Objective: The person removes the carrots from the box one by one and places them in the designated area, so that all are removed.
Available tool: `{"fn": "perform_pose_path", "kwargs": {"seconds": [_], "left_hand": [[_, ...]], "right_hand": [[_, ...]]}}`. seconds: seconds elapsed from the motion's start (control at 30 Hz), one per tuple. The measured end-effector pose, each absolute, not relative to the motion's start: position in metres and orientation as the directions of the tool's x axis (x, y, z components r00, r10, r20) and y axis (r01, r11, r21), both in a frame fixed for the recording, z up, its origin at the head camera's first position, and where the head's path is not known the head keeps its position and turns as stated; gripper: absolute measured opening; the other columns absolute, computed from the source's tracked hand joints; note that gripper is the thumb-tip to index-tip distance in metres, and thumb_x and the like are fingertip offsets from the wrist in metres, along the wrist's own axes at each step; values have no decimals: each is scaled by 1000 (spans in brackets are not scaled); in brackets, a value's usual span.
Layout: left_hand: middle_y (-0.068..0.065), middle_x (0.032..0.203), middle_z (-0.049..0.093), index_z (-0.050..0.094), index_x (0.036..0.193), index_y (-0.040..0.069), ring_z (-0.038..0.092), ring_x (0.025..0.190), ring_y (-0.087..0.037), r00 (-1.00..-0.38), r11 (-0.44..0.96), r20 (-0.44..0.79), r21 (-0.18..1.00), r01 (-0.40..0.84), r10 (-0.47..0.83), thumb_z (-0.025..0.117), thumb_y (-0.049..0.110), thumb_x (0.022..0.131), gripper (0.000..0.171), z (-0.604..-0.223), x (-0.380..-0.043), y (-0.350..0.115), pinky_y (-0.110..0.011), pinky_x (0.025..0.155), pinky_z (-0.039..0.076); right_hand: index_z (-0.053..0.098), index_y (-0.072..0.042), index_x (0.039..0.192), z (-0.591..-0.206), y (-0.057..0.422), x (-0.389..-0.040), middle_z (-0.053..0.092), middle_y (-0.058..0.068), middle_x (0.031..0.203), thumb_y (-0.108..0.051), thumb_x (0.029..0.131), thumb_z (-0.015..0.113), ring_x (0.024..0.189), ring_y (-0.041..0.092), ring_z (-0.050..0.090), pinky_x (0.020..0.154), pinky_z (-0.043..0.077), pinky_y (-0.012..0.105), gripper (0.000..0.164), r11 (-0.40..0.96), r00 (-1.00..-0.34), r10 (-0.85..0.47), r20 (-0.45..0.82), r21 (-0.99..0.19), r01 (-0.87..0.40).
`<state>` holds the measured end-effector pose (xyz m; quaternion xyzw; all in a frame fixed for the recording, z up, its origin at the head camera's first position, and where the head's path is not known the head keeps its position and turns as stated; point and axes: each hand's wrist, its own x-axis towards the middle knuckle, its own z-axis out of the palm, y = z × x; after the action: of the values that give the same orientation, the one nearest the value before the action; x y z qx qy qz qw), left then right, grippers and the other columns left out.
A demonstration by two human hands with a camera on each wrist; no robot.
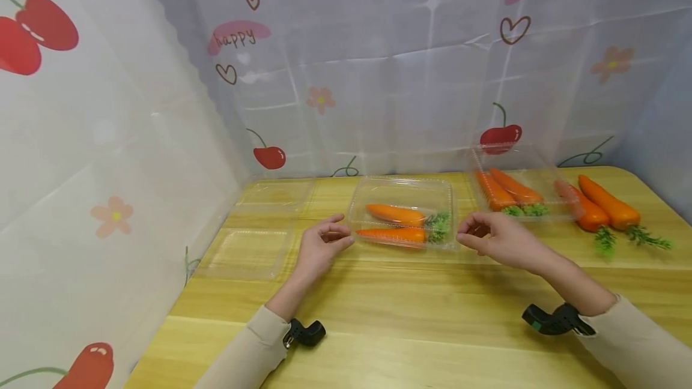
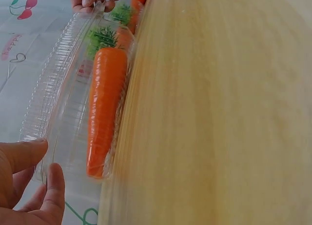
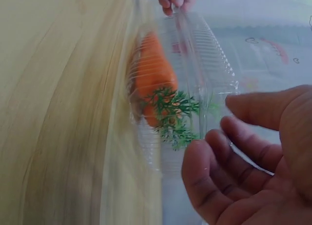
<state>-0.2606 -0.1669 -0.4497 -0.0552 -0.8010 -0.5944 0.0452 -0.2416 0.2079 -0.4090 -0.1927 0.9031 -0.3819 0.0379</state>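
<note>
A clear plastic clamshell box (image 1: 402,188) lies near the back middle of the table, its lid over two orange carrots (image 1: 397,215) with green leafy tops. At its left front corner my left hand (image 1: 322,245) pinches the rim between thumb and fingers. My right hand (image 1: 500,239) is at the right front corner, thumb and fingers curled about the rim. In the left wrist view, one carrot (image 2: 107,108) shows through the side wall, and the left thumb (image 2: 24,154) lies along the box's edge. The right wrist view shows the green tops (image 3: 170,108) near the right fingers.
Right of it stands another clear box (image 1: 540,167) with two carrots (image 1: 510,191) inside. Two loose carrots (image 1: 611,203) lie at the right. Two clear empty-looking trays (image 1: 245,251) sit on the left of the wooden table (image 1: 411,317). A printed curtain (image 1: 367,95) hangs behind.
</note>
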Motion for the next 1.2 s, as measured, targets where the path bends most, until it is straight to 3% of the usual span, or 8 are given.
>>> {"fn": "perform_pose_path", "kwargs": {"seconds": [0.13,0.37,0.57,0.7,1.07,1.2], "left_hand": [[-2,139,66,82,98,8,72,102,-21,-991,287,129,949,130,24,84,10,86,13,-450,-262,-166,-25,82,59],[-1,136,68,82,95,5,71,97,-17,-996,226,89,970,89,10,88,10,81,15,-452,-264,-167,-21,78,57],[-2,134,67,80,95,1,70,94,-15,-999,166,44,985,46,12,89,4,78,19,-452,-263,-169,-22,77,57],[-3,134,66,80,95,0,70,92,-16,-999,149,43,988,45,20,89,2,78,19,-450,-262,-169,-24,77,57],[-6,134,65,79,94,-3,68,91,-17,-1000,125,-10,992,-7,26,88,0,77,19,-453,-257,-168,-23,77,57],[-7,134,64,79,93,-4,68,89,-18,-999,111,-16,994,-11,38,87,-2,77,18,-453,-253,-167,-24,77,57]], "right_hand": [[70,-18,99,-415,208,-243,70,-2,97,-29,95,76,88,13,62,72,55,25,13,626,-899,-393,195,-659,-417],[70,-24,96,-425,209,-246,66,-9,104,-23,84,86,95,21,60,75,57,28,20,561,-815,-482,322,-601,-569],[69,-33,88,-429,208,-248,63,-16,101,-17,79,90,92,9,60,78,56,31,28,579,-753,-522,400,-482,-657],[70,-37,82,-429,208,-249,65,-18,98,-11,78,90,95,5,61,79,58,32,33,581,-745,-515,424,-466,-667],[79,-31,81,-425,210,-249,70,-21,90,-13,78,88,88,3,62,76,56,24,21,534,-684,-539,492,-428,-729],[78,-29,82,-427,213,-249,71,-19,92,-8,74,88,90,5,64,83,51,12,25,490,-617,-582,529,-377,-786]]}}
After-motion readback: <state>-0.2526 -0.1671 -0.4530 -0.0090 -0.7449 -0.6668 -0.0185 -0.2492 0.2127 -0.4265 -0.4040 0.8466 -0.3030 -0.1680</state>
